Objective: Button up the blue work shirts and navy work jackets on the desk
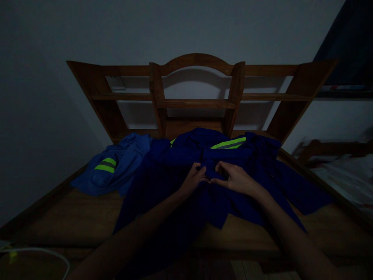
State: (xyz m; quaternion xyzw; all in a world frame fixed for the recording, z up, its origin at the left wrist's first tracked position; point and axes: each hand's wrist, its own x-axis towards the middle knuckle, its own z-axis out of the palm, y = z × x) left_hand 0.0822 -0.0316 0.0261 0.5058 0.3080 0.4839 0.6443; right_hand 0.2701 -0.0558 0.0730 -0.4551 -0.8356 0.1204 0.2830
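Note:
A dark blue work jacket point(175, 202) with yellow-green and grey reflective bands lies spread over the wooden desk top. At its middle front, my left hand point(192, 179) pinches the cloth between thumb and fingers. Just to the right, my right hand point(234, 178) curls its thumb and fingers on the same part of the jacket, the two thumbs close together. Whether a button or other fastener sits between the fingertips is too dark to tell. One sleeve stretches out to the right, and the lower edge hangs past the desk's front.
A lighter blue garment point(116, 167) with a reflective band lies bunched at the left. Behind the clothes stands a wooden shelf unit point(195, 103) against the wall. A white cable point(43, 249) loops at the lower left. Pale plastic or cloth point(349, 177) lies beyond the right edge.

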